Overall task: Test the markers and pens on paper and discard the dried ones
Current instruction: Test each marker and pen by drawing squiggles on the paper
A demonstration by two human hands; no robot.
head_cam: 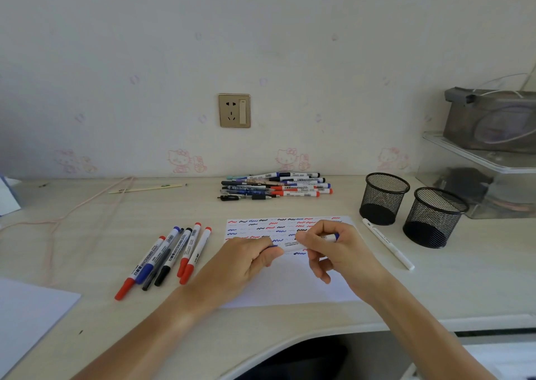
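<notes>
Left of the paper [290, 287] lie six markers [168, 256]. Over the paper, the left hand [249, 259] pinches what seems the cap end of a blue marker [293, 247], whose long axis runs left-right between both hands. The right hand [330, 246] grips its barrel. Right of the paper stand two mesh cups [383, 198].

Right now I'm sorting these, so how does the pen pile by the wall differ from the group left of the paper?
The pile by the wall is larger and lies sideways, stacked; the group left of the paper is smaller, slanted, spread side by side. Both include red and blue capped whiteboard markers.
</notes>
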